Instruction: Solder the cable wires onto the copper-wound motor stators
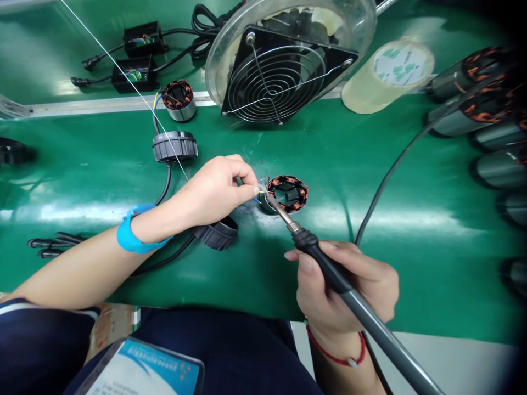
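Observation:
My right hand (346,285) grips a soldering iron (325,263) with a black collar and grey handle. Its tip meets the near-left rim of a motor stator (304,196) with copper windings, standing on the green mat. At that same spot my left hand (222,189) is closed in a pinch. A thin pale strand of solder wire (123,74) runs down from the upper left into this hand. Yellow and blue leads show at the fingertips; whether they are pinched too is hidden. Beneath my left wrist lies a black ribbed cap (217,233) with a cable.
A fan with a wire guard (272,82) stands behind the stator, beside a tape roll (387,77). Another stator (179,101) is wired to a ribbed cap (175,146). Open black boxes (134,74) lie at the back left. Several stators (473,109) line the right; the iron's cord (395,164) crosses there.

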Tool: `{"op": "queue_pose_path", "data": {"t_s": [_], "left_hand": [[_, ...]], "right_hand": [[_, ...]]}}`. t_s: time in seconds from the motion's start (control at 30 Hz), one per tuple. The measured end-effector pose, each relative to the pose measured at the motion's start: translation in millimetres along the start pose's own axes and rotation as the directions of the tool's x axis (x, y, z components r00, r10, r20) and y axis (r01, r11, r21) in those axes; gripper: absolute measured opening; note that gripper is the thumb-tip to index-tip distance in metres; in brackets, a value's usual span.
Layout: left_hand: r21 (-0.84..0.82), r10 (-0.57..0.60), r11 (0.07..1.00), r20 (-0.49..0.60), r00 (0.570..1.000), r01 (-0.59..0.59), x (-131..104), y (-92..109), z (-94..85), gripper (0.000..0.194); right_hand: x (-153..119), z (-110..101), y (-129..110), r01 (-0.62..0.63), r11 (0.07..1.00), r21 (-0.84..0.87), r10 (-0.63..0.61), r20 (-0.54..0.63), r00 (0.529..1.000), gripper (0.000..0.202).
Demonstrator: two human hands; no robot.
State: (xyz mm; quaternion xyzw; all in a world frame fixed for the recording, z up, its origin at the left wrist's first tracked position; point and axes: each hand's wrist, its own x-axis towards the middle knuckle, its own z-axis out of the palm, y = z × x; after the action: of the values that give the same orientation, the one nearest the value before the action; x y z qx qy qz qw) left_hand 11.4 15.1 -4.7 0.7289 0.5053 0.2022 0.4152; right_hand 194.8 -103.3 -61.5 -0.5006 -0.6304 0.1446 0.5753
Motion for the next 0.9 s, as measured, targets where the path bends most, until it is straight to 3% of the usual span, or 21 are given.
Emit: {"op": "queue_pose_path", "data": {"t_s": [0.23,0.67,0.77,0.9], "left_hand": [[0.001,0.004,1.0,-0.005,1.0,-0.004,0.4,0.5,0.7,0.017],[-0.004,-0.003,1.0,0.001,1.0,0.003,0.0,-0.1,0.7,0.016],[-0.012,0.006,1.0,-0.001,1.0,-0.006,-0.1,-1.3,0.0,0.015],[-0.01,0.012,1.0,-0.009,1.0,-0.012,0.0,-2.2,-0.5,0.014]], "right_hand": [[0.0,0.6,-2.1,-0.024,1.0,0.007,0.024,0.018,1.0,0.026],[8.6,-0.8,-5.9,0.073,0.993,-0.093,-0.074,-0.005,0.997,0.029],[24.2,0.6,-15.9,0.012,0.99,-0.14,-0.006,0.038,0.999,0.038],[48.7,8.1,-20.8,-0.112,0.983,-0.146,0.136,0.169,0.976,0.034]]}}
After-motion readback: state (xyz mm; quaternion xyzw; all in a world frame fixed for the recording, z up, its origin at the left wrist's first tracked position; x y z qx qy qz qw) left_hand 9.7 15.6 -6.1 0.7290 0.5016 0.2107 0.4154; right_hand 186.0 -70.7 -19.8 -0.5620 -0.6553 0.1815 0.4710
